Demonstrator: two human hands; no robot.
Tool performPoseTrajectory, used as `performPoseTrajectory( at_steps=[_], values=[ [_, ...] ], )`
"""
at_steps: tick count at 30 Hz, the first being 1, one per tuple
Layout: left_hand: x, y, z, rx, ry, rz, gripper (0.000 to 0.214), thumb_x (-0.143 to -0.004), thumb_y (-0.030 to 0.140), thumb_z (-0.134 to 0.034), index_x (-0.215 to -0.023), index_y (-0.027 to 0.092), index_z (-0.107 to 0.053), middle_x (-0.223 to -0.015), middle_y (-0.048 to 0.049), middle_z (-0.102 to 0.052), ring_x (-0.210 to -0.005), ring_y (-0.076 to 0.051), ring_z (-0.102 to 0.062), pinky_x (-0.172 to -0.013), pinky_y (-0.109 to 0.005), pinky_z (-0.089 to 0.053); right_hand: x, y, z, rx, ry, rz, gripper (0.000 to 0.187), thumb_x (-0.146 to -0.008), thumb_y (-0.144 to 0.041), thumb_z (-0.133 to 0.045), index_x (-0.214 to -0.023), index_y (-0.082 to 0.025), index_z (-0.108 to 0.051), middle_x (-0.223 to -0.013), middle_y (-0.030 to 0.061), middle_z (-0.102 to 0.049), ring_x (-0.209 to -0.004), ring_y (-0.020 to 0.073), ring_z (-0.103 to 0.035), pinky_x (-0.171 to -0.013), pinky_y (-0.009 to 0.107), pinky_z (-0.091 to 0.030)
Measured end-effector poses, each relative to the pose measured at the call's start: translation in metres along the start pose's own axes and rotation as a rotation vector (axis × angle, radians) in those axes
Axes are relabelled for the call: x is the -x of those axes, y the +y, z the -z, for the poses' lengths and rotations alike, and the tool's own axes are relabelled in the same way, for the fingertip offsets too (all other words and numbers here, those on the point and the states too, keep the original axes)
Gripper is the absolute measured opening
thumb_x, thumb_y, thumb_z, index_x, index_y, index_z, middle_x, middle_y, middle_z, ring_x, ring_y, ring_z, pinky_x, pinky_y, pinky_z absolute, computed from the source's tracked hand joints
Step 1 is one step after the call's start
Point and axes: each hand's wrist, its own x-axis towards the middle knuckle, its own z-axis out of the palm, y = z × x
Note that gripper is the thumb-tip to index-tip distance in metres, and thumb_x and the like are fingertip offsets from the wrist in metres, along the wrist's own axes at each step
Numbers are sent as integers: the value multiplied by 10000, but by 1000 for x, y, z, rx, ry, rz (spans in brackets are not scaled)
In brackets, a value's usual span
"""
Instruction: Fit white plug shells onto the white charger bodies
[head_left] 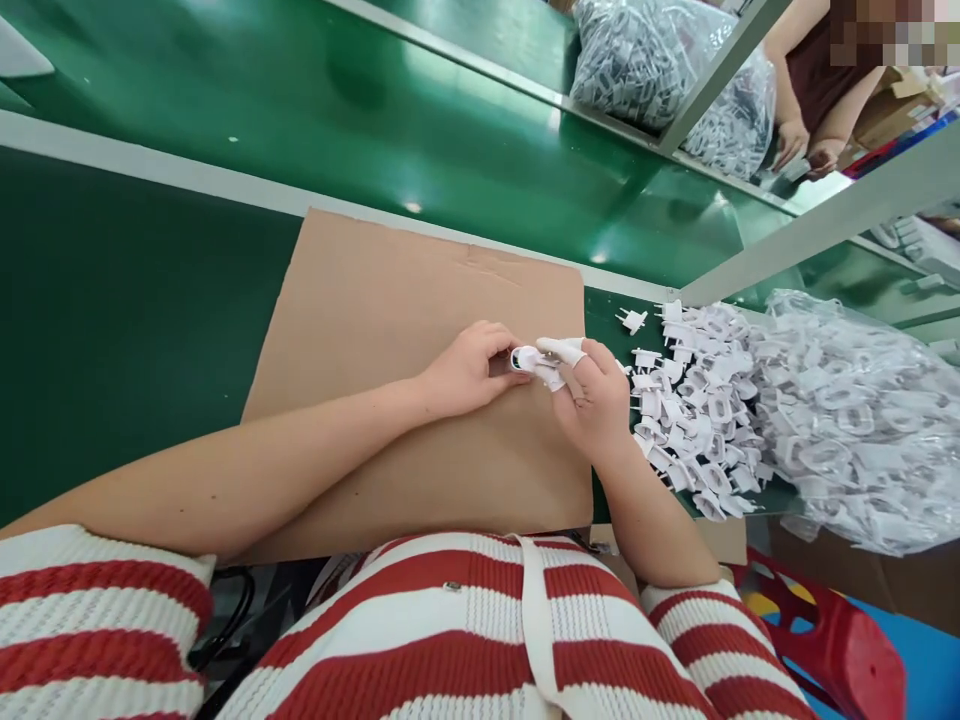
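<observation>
Over the cardboard sheet (375, 300), both hands meet at one small white plastic plug piece (526, 358). My left hand (474, 370) pinches its rounded, hollow-looking end between thumb and fingers. White finger cots cover the thumb and a fingertip of my right hand (592, 385), which closes on the pin side of the same piece. Its finer details are too small to make out. Just right of my right hand lies a loose heap of white plug pieces (694, 400), many with two pins showing. One separate plug piece (632, 320) rests above the heap.
A clear plastic bag (862, 420) full of white parts stands at the right, above a red stool (847, 640). Metal rails (810, 235) rise at the right. Beyond the green conveyor (450, 150), another person's hands (806, 150) work beside bagged parts (637, 60).
</observation>
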Motion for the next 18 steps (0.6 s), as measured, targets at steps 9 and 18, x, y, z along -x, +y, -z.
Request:
performPoseTrajectory(
  at_steps=[9,18],
  values=[
    [-1,-1,0,-5,16,-30,305,-907,493,-685,-953,192,-675,-939,-65,-696,-911,-250,-605,-879,-394,-466,-11,-2,-5,91,-66,119,353,-934,-56,-484,-1206,-202,-656,-974,90,-632,-885,236,-570,-772,364,-503],
    [-1,0,-3,-11,33,13,317,-885,510,-677,-876,195,-646,-891,-59,-681,-871,-247,-591,-844,-397,-470,-15,-12,-9,235,-88,70,349,-874,6,-466,-1056,-191,-689,-893,65,-608,-807,209,-509,-744,318,-433]
  ],
)
